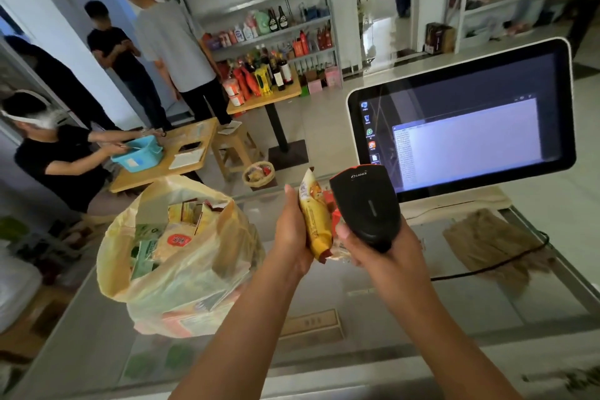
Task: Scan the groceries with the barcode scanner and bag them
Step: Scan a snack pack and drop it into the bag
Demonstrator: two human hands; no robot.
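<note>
**Left hand**: fingers curled round a yellow snack packet, thumb lying up along its left edge. The forearm rises from the lower edge of the view, with the palm turned towards the right hand.

**Yellow snack packet**: held upright above the counter, between the two hands. It is long and narrow, with small print down its face and a dark red lower end. Its right edge is just beside the scanner head, and a red wrapper edge shows in the gap. What holds that wrapper cannot be told.

**Right hand**: wrapped round the grip of a black barcode scanner, thumb on the left side. The scanner head tilts up and left towards the packet, and its cable trails off to the right.

**Room to move:**
- Left of the left hand, near but apart, stands a pale plastic bag. Its mouth is open and it holds boxes and packets.
- Bare counter glass lies under both forearms.
- Right of the right hand lies a brown cloth.
- Behind the scanner a white-framed screen stands close.
</note>
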